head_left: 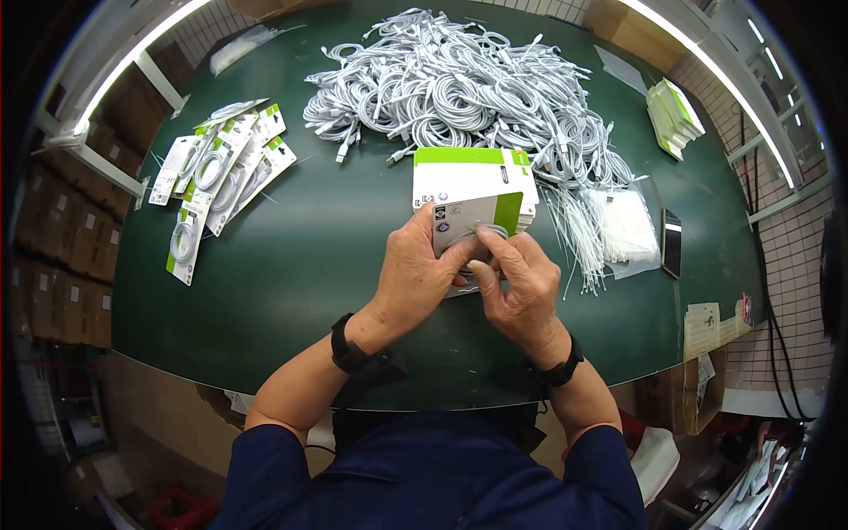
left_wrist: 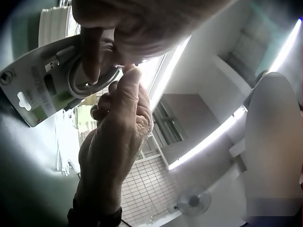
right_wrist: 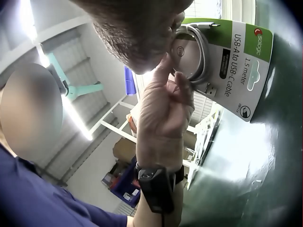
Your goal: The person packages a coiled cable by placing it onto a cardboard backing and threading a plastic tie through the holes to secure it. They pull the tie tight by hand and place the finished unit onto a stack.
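My left hand (head_left: 411, 274) grips a white, grey and green cable packaging card (right_wrist: 236, 61), tilted up above the table. A coiled grey USB-A to USB-C cable (right_wrist: 204, 52) lies against the printed face of the card, its USB-A plug (right_wrist: 211, 90) showing near one edge. My right hand (head_left: 526, 287) pinches at the coil with thumb and forefinger, close beside the left thumb; the fingers hide part of the loop. Just behind, a stack of similar cards (head_left: 468, 168) stands on the table.
A large heap of coiled cables (head_left: 459, 88) covers the far side of the green table (head_left: 327, 265). Carded cables (head_left: 216, 177) are piled at left. White cable ties (head_left: 574, 234), a bag of ties (head_left: 629, 230), a phone (head_left: 672, 243) and more cards (head_left: 674, 119) lie at right.
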`<state>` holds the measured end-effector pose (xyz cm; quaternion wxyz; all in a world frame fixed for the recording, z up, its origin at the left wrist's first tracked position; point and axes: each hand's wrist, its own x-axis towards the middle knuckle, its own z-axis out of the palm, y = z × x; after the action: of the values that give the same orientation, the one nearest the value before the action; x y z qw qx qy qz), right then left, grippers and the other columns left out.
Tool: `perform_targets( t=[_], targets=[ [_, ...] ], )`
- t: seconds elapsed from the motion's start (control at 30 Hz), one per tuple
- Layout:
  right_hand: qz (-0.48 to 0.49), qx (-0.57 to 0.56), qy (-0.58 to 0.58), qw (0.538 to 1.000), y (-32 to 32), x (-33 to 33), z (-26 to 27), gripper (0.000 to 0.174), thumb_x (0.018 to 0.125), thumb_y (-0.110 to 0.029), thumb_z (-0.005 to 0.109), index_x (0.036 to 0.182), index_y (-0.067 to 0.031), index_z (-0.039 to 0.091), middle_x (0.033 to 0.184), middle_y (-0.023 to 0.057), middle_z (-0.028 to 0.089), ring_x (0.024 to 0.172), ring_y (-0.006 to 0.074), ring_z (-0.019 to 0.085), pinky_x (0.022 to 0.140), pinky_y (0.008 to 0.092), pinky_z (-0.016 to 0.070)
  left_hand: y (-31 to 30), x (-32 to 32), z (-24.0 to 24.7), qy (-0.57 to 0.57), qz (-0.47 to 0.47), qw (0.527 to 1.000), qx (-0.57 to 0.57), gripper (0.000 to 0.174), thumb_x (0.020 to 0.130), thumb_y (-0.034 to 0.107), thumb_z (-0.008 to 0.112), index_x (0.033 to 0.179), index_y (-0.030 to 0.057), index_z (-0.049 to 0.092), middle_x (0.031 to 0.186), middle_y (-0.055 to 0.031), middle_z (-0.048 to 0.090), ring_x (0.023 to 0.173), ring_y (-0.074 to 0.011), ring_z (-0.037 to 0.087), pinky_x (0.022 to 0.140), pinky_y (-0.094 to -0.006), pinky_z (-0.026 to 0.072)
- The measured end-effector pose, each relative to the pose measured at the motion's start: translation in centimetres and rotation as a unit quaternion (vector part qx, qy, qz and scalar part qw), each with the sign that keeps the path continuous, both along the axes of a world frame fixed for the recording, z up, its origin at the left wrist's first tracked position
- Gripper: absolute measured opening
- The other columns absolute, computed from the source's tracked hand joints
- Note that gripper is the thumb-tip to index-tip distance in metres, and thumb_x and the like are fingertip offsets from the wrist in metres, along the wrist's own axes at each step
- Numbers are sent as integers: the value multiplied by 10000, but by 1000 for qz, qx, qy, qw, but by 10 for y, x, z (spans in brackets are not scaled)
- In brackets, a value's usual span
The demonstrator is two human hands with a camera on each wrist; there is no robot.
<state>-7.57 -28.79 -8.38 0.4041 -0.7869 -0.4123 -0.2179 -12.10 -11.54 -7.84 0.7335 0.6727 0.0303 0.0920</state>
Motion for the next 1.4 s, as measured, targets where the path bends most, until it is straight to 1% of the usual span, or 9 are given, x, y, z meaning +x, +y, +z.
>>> perform_targets(
  t=[0.3,0.43,0.5,0.57,0.67,0.83,1.03,1.23,1.4],
  targets=[
    [89,51,158,982,13,-11,-4,434,926,-56,753,1351,-35,670,781,139,685,635,273,676,636,374,566,-2,4,-17,-86,40,994,45,278,940,40,753,1190,-25,650,1019,-151,794,879,-164,763,781,-344,621],
    [183,48,242,952,8,-4,4,394,921,27,707,1303,-70,717,766,124,682,622,249,679,602,345,549,-2,2,-13,-70,15,997,19,278,963,55,742,1194,-41,623,1017,-136,781,863,-153,753,694,-307,632],
    [176,76,167,967,0,1,1,359,913,61,683,1243,-64,746,752,107,682,605,225,672,578,329,535,-1,-1,-4,-2,-14,999,-42,278,978,58,729,1204,-47,606,1031,-131,768,850,-153,750,636,-278,634],
    [117,119,95,981,-9,10,5,327,897,98,662,1161,-56,780,700,69,665,561,163,643,537,308,502,2,3,-6,-5,-3,999,-54,282,990,55,716,1220,-47,589,1055,-132,752,841,-153,748,594,-253,632],
    [-91,137,121,979,-34,49,3,132,966,3,684,1064,-10,771,695,54,678,564,93,597,531,265,467,10,7,-8,2,-2,998,-62,284,1003,40,697,1241,-53,574,1099,-153,734,857,-167,750,586,-249,644],
    [-251,-48,126,959,-77,103,-34,174,860,-183,810,973,-59,763,916,125,725,880,331,713,790,435,565,13,7,-7,-21,-2,997,-68,266,1014,44,690,1229,-59,571,1099,-153,728,872,-175,748,593,-257,651],
    [-309,-238,145,909,-74,106,-57,192,868,-205,805,995,-72,753,1004,145,728,956,354,721,835,469,579,16,5,-8,-62,-17,998,-29,232,1009,32,699,1194,-31,575,1093,-136,726,902,-173,746,629,-264,659],
    [-308,-223,159,911,-74,109,-70,209,917,-148,735,1097,-47,702,1051,189,705,1005,394,691,871,501,558,9,0,-7,-64,-40,997,-16,234,1005,37,712,1188,-15,575,1099,-130,716,940,-177,738,647,-282,663],
    [-320,-212,155,910,-73,108,-69,136,953,-158,687,1041,-59,717,999,191,676,980,414,683,863,506,558,4,-3,-1,-46,-76,996,-17,244,992,-31,687,1192,-11,549,1122,-127,716,968,-182,737,684,-282,661]
  ],
)
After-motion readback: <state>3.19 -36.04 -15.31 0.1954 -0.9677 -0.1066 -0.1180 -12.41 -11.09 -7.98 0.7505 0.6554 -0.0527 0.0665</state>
